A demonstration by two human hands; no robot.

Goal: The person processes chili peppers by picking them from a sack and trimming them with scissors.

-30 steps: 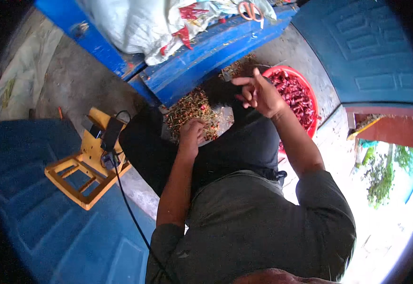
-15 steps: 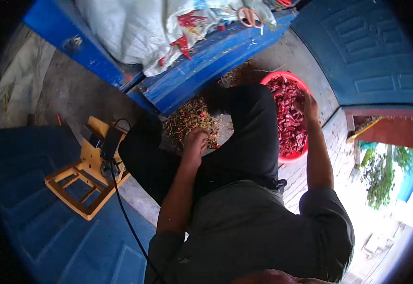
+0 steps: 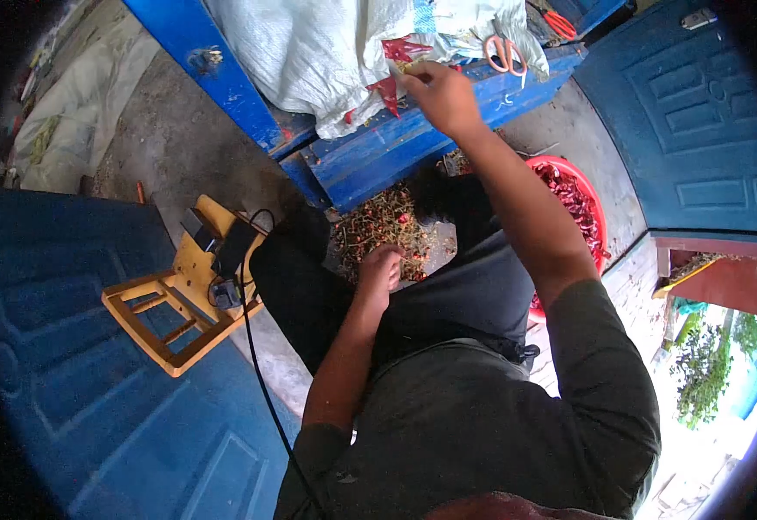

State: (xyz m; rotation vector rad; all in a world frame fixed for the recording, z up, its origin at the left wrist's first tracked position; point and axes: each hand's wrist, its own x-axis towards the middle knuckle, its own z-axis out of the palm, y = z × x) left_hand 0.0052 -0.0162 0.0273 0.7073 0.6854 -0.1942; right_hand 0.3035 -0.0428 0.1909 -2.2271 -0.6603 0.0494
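My right hand point(image 3: 445, 100) is at the edge of a white woven sack point(image 3: 283, 56), its thumb and forefinger curled together in a pinch beside red dried chili peppers point(image 3: 387, 94). What sits between those fingertips is too small to make out. My left hand point(image 3: 382, 269) is closed in a loose fist above my lap, and anything inside it is hidden. Below and beyond it, a heap of chili stems and bits point(image 3: 378, 224) covers the floor between my legs. To my right stands a red basin point(image 3: 602, 227) full of red dried chilies, partly hidden by my right arm.
The sack lies on a blue wooden bench point(image 3: 448, 121). Orange-handled scissors point(image 3: 505, 57) rest near its edge, with another red-handled tool point(image 3: 559, 24) farther right. A wooden stool point(image 3: 179, 325) with black devices and a cable point(image 3: 261, 390) stands left. Blue doors point(image 3: 699, 104) flank me.
My right hand has left the basin and moved up and left to the sack's edge. My left hand stays closed over my lap. The view has shifted slightly.
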